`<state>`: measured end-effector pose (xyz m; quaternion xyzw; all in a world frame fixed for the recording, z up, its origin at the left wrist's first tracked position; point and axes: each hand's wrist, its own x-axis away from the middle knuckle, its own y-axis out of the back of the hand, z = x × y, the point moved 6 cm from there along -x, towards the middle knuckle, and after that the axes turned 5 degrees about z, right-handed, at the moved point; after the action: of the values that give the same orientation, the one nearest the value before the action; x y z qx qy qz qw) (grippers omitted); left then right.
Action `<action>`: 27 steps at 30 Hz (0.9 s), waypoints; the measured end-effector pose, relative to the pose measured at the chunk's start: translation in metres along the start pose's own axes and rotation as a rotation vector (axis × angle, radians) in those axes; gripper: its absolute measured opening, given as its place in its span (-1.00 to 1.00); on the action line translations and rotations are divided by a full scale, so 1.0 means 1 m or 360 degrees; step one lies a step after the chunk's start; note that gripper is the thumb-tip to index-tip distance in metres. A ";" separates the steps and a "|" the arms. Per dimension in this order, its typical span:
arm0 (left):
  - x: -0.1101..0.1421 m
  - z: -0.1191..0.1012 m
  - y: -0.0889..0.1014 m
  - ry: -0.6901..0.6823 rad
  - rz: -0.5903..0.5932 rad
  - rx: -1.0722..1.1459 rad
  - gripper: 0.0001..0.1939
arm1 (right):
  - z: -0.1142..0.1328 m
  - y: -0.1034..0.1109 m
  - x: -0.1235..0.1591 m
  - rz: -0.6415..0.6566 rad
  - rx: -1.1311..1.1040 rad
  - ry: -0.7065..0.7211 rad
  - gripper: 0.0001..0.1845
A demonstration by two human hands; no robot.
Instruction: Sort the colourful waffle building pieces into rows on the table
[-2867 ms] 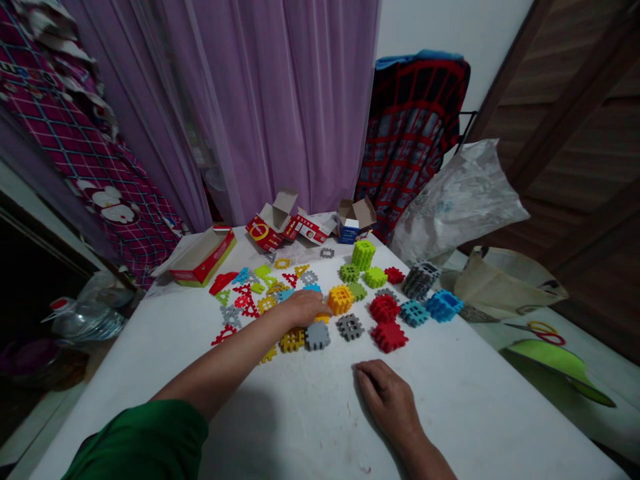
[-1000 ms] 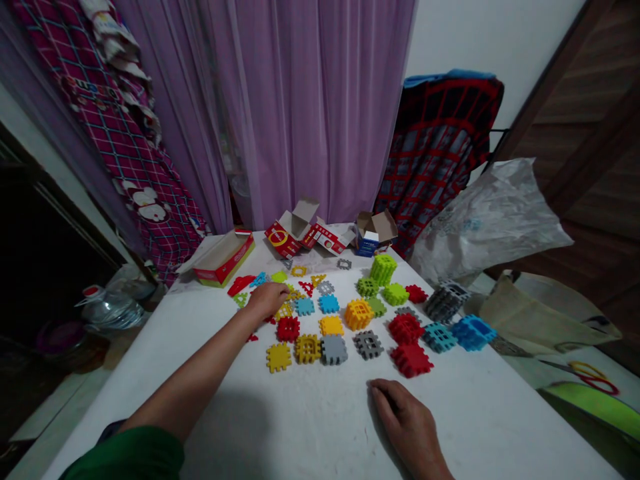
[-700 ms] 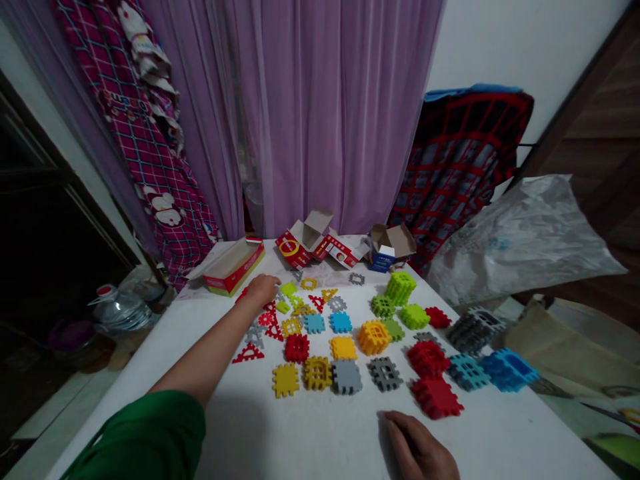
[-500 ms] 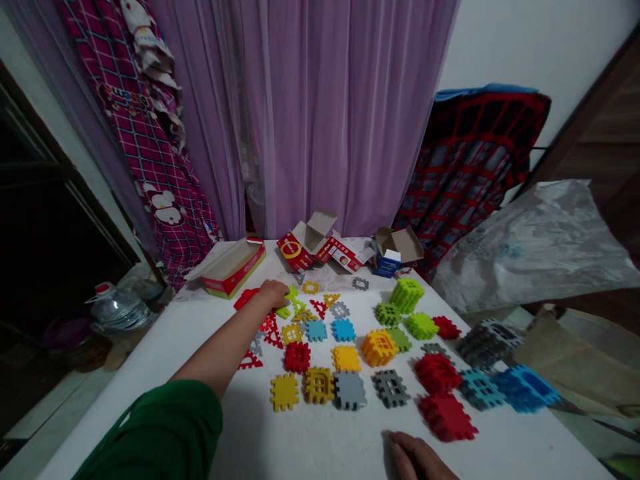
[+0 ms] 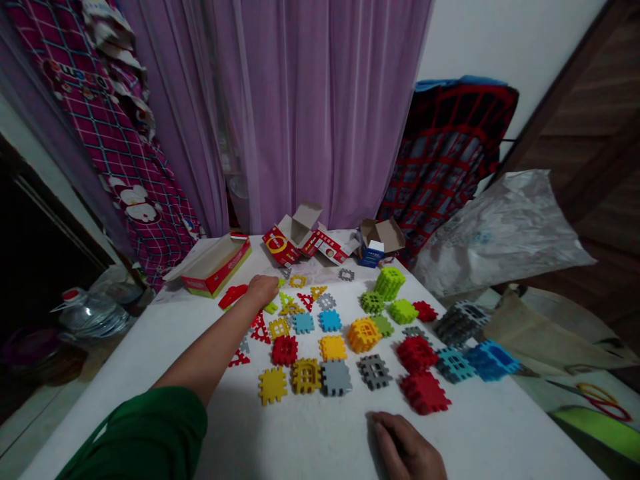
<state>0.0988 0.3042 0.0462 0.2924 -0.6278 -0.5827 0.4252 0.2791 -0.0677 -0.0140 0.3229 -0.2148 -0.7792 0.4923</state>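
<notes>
My left hand (image 5: 263,291) reaches to the far left of the white table, its fingers closed and bent down among lime green building pieces (image 5: 271,307). Whatever lies under those fingers is hidden. Just left of it lies a red piece (image 5: 233,295). Nearby are a red triangular piece (image 5: 260,329), a yellow window piece (image 5: 279,327) and a teal square piece (image 5: 303,323). My right hand (image 5: 407,447) rests at the table's near edge, fingers curled in with nothing seen in them. Closest to it are a red stack (image 5: 425,392) and a grey window piece (image 5: 374,371).
Opened boxes stand along the back: a red-green one (image 5: 216,267), a red one (image 5: 283,247) and a blue one (image 5: 371,253). Stacks of lime green (image 5: 390,284), dark grey (image 5: 461,323) and blue (image 5: 493,360) pieces line the right side. Scissors (image 5: 603,400) lie beyond the right edge.
The view has swung a little, so the table's contents sit further left in the picture. My left hand stays among the lime green pieces; my right hand shows more fully, still curled.
</notes>
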 end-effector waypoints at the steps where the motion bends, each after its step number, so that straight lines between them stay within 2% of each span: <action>1: 0.002 0.003 0.005 0.0031 -0.0047 0.0032 -0.69 | 0.000 0.000 -0.001 0.0033 0.0015 0.0020 -0.68; 5: 0.014 0.012 0.029 0.0139 -0.0238 0.0152 -0.63 | 0.000 0.000 -0.001 0.0054 0.0058 0.0021 -0.67; 8: 0.032 0.002 0.035 0.0068 -0.0337 0.0636 -0.67 | 0.003 -0.001 -0.003 0.0027 0.0047 0.0005 -0.66; 9: 0.041 -0.004 0.032 0.0020 -0.0311 0.0951 -0.69 | 0.003 -0.002 -0.003 0.0011 0.0036 -0.0005 -0.66; 11: 0.060 -0.024 0.017 -0.0024 -0.0094 0.1517 -0.66 | 0.004 -0.002 -0.002 -0.0026 0.0007 -0.0030 -0.66; 13: 0.082 -0.049 0.005 -0.0085 0.0110 0.1844 -0.63 | 0.002 -0.002 -0.001 -0.0089 -0.0033 -0.0054 -0.66; 15: 0.102 -0.072 -0.004 -0.0123 0.0242 0.2015 -0.62 | 0.001 0.000 0.000 -0.0180 -0.0066 -0.0078 -0.66; 19: 0.131 -0.106 -0.009 -0.0194 0.0370 0.2093 -0.58 | 0.011 0.013 -0.011 -0.0359 -0.0041 -0.0069 -0.60; 23: 0.148 -0.130 -0.011 -0.0250 0.0495 0.2018 -0.59 | 0.040 0.031 -0.037 -0.0384 0.0131 0.0160 -0.35; 27: 0.158 -0.145 -0.011 -0.0354 0.0514 0.1996 -0.61 | 0.057 0.037 -0.050 -0.0326 0.0263 0.0344 -0.42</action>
<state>0.1503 0.0960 0.0597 0.3249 -0.9247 -0.0618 0.1887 0.2768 -0.0367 0.0647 0.4644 -0.1897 -0.7657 0.4025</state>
